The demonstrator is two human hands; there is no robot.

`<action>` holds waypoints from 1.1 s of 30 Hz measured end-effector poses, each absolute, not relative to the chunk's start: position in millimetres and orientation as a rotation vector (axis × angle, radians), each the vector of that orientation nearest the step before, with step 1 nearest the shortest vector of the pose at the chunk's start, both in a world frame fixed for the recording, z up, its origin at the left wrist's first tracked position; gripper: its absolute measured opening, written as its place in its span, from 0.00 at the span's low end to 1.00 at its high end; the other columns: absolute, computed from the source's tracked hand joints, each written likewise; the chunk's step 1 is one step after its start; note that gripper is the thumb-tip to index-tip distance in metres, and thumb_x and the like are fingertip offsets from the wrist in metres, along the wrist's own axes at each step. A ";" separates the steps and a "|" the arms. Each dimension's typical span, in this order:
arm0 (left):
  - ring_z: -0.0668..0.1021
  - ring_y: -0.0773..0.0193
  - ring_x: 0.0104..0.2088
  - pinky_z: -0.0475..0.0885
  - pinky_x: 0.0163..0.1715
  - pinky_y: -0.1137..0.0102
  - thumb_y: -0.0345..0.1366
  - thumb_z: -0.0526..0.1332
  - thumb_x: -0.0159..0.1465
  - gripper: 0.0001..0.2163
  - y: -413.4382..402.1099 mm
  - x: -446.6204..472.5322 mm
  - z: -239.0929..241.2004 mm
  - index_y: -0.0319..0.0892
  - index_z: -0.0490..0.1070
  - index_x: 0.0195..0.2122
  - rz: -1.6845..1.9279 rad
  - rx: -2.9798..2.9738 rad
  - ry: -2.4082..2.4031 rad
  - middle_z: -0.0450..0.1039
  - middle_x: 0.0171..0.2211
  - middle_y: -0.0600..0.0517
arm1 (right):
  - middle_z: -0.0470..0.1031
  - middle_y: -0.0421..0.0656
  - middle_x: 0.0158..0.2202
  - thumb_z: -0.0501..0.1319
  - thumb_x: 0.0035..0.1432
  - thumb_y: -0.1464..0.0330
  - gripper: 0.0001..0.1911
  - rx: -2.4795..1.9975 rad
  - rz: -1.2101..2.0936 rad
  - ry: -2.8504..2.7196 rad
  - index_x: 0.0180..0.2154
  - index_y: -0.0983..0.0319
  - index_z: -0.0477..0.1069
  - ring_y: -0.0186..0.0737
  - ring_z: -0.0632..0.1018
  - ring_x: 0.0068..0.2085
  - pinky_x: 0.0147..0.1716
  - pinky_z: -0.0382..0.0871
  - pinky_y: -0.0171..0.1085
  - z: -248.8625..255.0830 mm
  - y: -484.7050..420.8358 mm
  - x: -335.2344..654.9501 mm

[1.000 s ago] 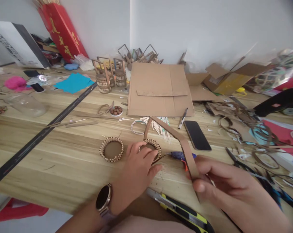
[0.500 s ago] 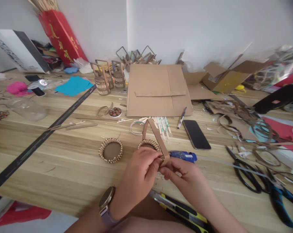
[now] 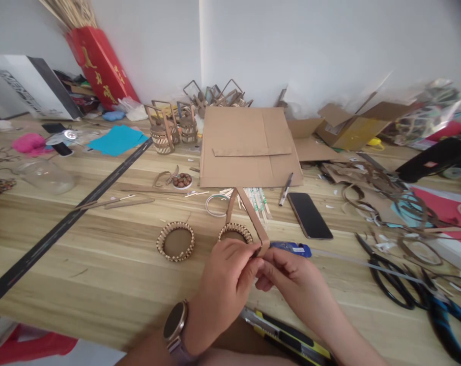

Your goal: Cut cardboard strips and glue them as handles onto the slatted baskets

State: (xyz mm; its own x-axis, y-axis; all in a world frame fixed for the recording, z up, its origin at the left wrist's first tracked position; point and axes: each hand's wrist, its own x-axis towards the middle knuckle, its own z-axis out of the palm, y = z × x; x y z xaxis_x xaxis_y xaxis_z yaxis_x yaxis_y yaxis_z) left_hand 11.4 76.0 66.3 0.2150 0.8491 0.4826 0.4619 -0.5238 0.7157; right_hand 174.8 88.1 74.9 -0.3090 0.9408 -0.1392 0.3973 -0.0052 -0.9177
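Both of my hands meet over a bent cardboard strip, whose near end is pinched between their fingertips. My left hand, with a watch on its wrist, is closed on the strip from the left. My right hand pinches the same end from the right. The strip rises to a sharp fold and comes down at a small round basket with a stick-and-cardboard rim, partly hidden behind my left hand. Whether the strip is fixed to it I cannot tell. A second round basket stands to the left.
A yellow-black utility knife lies near my right forearm, with a blue-handled tool beyond my right fingers. Black scissors, pliers and a phone lie to the right. Cardboard sheets and finished lidded baskets stand behind.
The view has tilted up slightly, so everything sits a little lower. My hands have shifted slightly right, still gripping the strip's end; the right fingers have drawn closer to the left thumb.
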 end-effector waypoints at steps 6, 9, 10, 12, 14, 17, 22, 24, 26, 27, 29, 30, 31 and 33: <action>0.75 0.60 0.38 0.69 0.41 0.66 0.32 0.55 0.70 0.07 77.5 14.7 64.0 0.39 0.73 0.41 1.327 2.087 1.220 0.76 0.35 0.48 | 0.74 0.38 0.20 0.58 0.59 0.55 0.16 -1.405 1.114 -1.741 0.27 0.59 0.68 0.35 0.77 0.24 0.24 0.71 0.31 79.3 86.4 174.2; 0.75 0.60 0.38 0.69 0.40 0.67 0.31 0.55 0.70 0.07 77.5 15.4 64.5 0.40 0.73 0.40 1.349 2.097 1.219 0.76 0.35 0.49 | 0.74 0.38 0.20 0.57 0.60 0.56 0.15 -1.410 1.043 -1.765 0.27 0.59 0.68 0.34 0.77 0.23 0.24 0.71 0.31 80.2 86.3 173.7; 0.75 0.60 0.38 0.69 0.40 0.67 0.31 0.55 0.70 0.07 77.5 15.7 64.8 0.40 0.73 0.40 1.356 2.104 1.220 0.76 0.35 0.49 | 0.74 0.38 0.20 0.57 0.60 0.57 0.15 -1.406 1.032 -1.769 0.27 0.59 0.68 0.34 0.77 0.24 0.24 0.71 0.31 80.0 86.2 173.5; 0.75 0.60 0.38 0.69 0.40 0.67 0.29 0.55 0.69 0.07 77.4 16.5 65.3 0.39 0.73 0.41 1.376 2.133 1.216 0.77 0.35 0.50 | 0.74 0.38 0.21 0.57 0.61 0.58 0.14 -1.381 1.021 -1.771 0.27 0.59 0.69 0.34 0.77 0.24 0.25 0.71 0.30 79.4 85.7 173.2; 0.76 0.60 0.38 0.70 0.40 0.66 0.29 0.55 0.69 0.07 77.3 17.6 65.4 0.39 0.73 0.42 1.411 2.173 1.210 0.77 0.35 0.49 | 0.74 0.38 0.22 0.57 0.61 0.59 0.12 -1.344 1.006 -1.766 0.29 0.59 0.69 0.34 0.77 0.24 0.25 0.72 0.30 78.9 84.9 173.4; 0.77 0.60 0.38 0.71 0.41 0.66 0.29 0.56 0.69 0.07 76.9 19.6 65.0 0.38 0.73 0.42 1.465 2.214 1.215 0.78 0.34 0.49 | 0.75 0.38 0.23 0.57 0.62 0.61 0.10 -1.300 0.964 -1.767 0.33 0.59 0.71 0.34 0.77 0.25 0.25 0.72 0.29 78.6 83.3 174.5; 0.78 0.59 0.38 0.73 0.39 0.65 0.31 0.55 0.70 0.08 75.3 21.8 65.0 0.37 0.72 0.45 1.465 2.266 1.200 0.79 0.33 0.49 | 0.74 0.37 0.23 0.56 0.63 0.63 0.09 -1.279 0.824 -1.841 0.33 0.58 0.71 0.34 0.77 0.25 0.25 0.71 0.29 79.7 81.8 178.1; 0.78 0.59 0.38 0.75 0.39 0.64 0.31 0.55 0.70 0.08 74.7 23.0 65.3 0.37 0.72 0.46 1.444 2.280 1.183 0.80 0.33 0.49 | 0.74 0.38 0.23 0.55 0.63 0.64 0.10 -1.296 0.796 -1.862 0.32 0.57 0.71 0.34 0.76 0.25 0.25 0.71 0.30 80.6 82.3 180.1; 0.78 0.58 0.38 0.76 0.39 0.63 0.31 0.54 0.70 0.09 73.8 24.7 65.5 0.37 0.71 0.48 1.412 2.288 1.175 0.80 0.35 0.48 | 0.73 0.38 0.23 0.55 0.63 0.64 0.10 -1.312 0.809 -1.871 0.31 0.57 0.71 0.35 0.76 0.25 0.26 0.71 0.31 81.5 83.3 182.4; 0.78 0.57 0.39 0.76 0.39 0.62 0.31 0.54 0.70 0.10 73.4 25.8 65.6 0.37 0.70 0.49 1.390 2.292 1.172 0.80 0.36 0.47 | 0.73 0.38 0.23 0.55 0.62 0.64 0.10 -1.315 0.824 -1.869 0.31 0.57 0.71 0.35 0.76 0.25 0.26 0.71 0.31 82.0 84.0 183.7; 0.78 0.57 0.40 0.76 0.41 0.61 0.29 0.52 0.71 0.12 72.7 27.9 65.5 0.36 0.69 0.52 1.338 2.294 1.154 0.80 0.38 0.46 | 0.73 0.39 0.22 0.56 0.62 0.63 0.10 -1.314 0.857 -1.853 0.30 0.57 0.70 0.36 0.77 0.26 0.26 0.72 0.32 82.8 85.6 186.1; 0.78 0.57 0.40 0.76 0.41 0.61 0.29 0.52 0.71 0.13 72.6 28.7 65.2 0.36 0.68 0.53 1.314 2.289 1.144 0.79 0.39 0.45 | 0.73 0.39 0.22 0.56 0.62 0.62 0.10 -1.312 0.870 -1.840 0.30 0.57 0.70 0.37 0.77 0.26 0.26 0.72 0.32 83.2 86.5 187.2; 0.77 0.57 0.40 0.76 0.41 0.61 0.28 0.52 0.71 0.13 72.7 29.5 64.7 0.35 0.68 0.54 1.296 2.279 1.137 0.79 0.38 0.45 | 0.73 0.39 0.22 0.57 0.62 0.61 0.10 -1.311 0.878 -1.830 0.30 0.57 0.70 0.37 0.77 0.26 0.26 0.72 0.33 83.7 87.3 188.2; 0.77 0.57 0.39 0.76 0.40 0.62 0.28 0.52 0.70 0.13 73.6 30.4 63.2 0.35 0.68 0.54 1.284 2.249 1.126 0.78 0.37 0.45 | 0.73 0.40 0.22 0.57 0.62 0.60 0.12 -1.310 0.889 -1.818 0.29 0.58 0.71 0.37 0.76 0.25 0.26 0.73 0.33 84.5 89.0 189.7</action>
State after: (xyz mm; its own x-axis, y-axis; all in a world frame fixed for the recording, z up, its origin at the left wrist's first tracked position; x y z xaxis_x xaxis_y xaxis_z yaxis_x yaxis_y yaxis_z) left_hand 30.4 73.6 63.2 0.2869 0.7609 0.5820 0.4770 -0.6403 0.6021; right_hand 189.7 89.0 84.5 -0.2291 0.9612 0.1535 0.4689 0.2472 -0.8480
